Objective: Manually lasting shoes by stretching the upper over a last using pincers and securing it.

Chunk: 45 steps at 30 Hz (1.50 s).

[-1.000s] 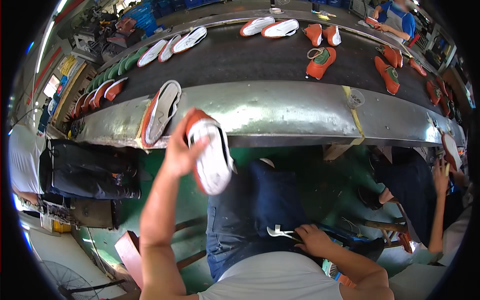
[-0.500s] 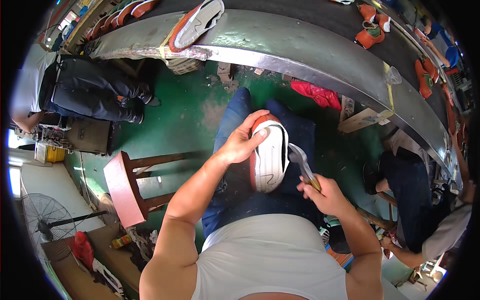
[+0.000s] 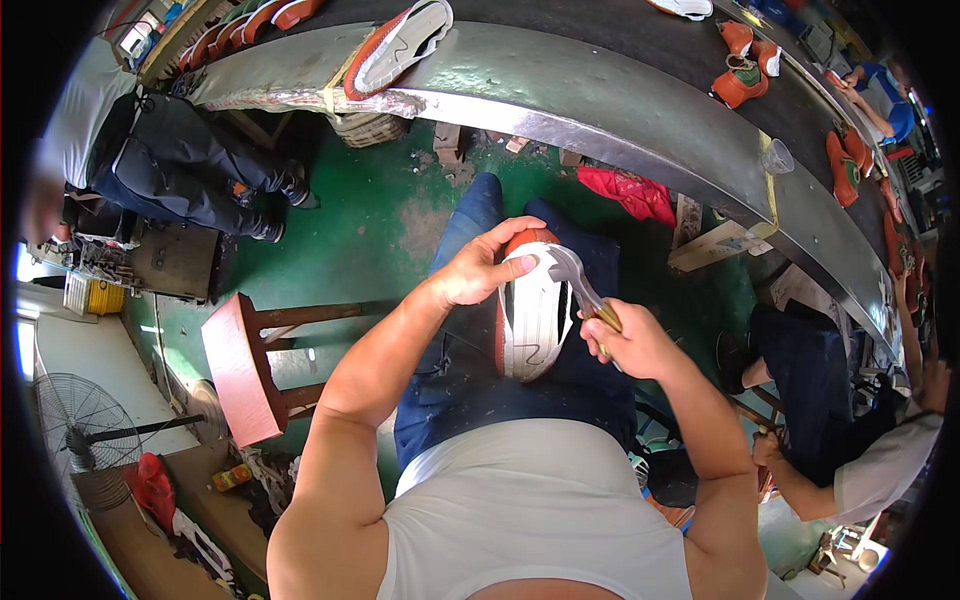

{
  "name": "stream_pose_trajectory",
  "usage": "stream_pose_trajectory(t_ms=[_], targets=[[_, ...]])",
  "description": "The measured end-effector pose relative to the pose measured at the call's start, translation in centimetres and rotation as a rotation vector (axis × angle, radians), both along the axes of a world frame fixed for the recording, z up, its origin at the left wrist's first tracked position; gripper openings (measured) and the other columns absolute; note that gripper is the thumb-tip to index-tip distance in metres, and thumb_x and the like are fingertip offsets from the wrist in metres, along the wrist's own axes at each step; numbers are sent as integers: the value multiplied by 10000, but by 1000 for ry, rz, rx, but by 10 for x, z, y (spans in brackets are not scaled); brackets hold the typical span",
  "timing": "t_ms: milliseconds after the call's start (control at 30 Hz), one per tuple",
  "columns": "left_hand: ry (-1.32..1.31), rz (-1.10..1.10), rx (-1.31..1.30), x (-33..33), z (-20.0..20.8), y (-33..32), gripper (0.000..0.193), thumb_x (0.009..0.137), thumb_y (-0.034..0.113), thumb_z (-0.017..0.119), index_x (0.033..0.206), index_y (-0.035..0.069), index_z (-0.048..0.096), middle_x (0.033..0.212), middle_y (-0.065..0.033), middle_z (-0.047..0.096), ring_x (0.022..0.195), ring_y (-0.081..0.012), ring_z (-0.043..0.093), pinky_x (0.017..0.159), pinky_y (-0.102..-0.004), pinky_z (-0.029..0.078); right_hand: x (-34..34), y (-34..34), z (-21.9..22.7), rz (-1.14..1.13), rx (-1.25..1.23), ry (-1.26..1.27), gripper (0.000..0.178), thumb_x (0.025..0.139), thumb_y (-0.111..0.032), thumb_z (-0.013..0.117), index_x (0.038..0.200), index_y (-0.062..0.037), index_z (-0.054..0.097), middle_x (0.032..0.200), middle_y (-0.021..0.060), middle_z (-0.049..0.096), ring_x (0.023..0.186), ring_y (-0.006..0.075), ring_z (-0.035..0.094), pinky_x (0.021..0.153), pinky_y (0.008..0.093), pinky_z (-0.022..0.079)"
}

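Observation:
An orange-brown and white shoe [image 3: 535,325] lies between my thighs, its pale, flat side with a dark squiggle turned up. My left hand [image 3: 478,268] is closed around its far left end, thumb pressed on the white edge. In my right hand [image 3: 630,340] are metal pincers [image 3: 585,290] with yellow-brown handles, fingers wrapped round them. Their curved grey head rests on or just over the white edge at the shoe's far right, close to my left thumb. Whether the jaws grip the edge, I cannot tell.
A long dark bench [image 3: 600,110] curves across the far side, with another shoe [image 3: 400,50] on its edge. A reddish stool [image 3: 240,370] and a fan [image 3: 85,430] stand left. One person [image 3: 180,165] stands left; another [image 3: 820,400] sits right. Red cloth [image 3: 628,193] lies under the bench.
My right hand has moved up and left, bringing the pincers' head from beside the shoe to its far white edge. My left hand keeps its hold on the shoe.

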<state>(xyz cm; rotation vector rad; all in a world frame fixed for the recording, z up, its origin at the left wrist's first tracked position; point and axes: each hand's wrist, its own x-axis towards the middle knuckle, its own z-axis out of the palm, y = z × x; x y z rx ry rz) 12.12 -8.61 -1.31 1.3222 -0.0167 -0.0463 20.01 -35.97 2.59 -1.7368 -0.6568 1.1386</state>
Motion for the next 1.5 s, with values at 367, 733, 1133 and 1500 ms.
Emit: stream_pose_trajectory(t_ms=[367, 733, 1133, 1500], targets=[[117, -104, -136, 17, 2, -6, 628, 958, 157, 686, 1508, 81, 394, 1306, -100, 593, 1215, -181, 554, 1083, -339, 429, -48, 6, -21, -134, -8, -643, 262, 971, -127, 568, 1166, 36, 510, 958, 247, 644, 849, 433, 652, 772, 468, 529], [-128, 295, 343, -21, 71, -19, 614, 899, 162, 735, 1447, 34, 490, 1440, -166, 501, 1336, -265, 480, 1126, -386, 367, -31, -40, 8, -51, 333, -307, 279, 950, -90, 604, 1195, 39, 570, 976, 114, 655, 826, 164, 642, 779, 298, 519], [-496, 288, 869, -68, 79, -38, 924, 666, 218, 911, 1429, -13, 443, 1441, -235, 480, 1312, -435, 488, 1085, -528, 395, -35, 65, 10, -280, 676, -178, 458, 975, -256, 667, 1264, 27, 452, 1276, 175, 606, 1078, 209, 609, 940, 341, 479], [-738, 343, 1124, -93, 61, -39, 525, 622, 138, 863, 1110, 47, 692, 1347, -129, 599, 1213, -338, 570, 916, -452, 460, -50, 65, 3, -235, 910, -611, 316, 839, 30, 708, 1093, -23, 527, 1025, 148, 628, 910, 323, 620, 835, 442, 513]])
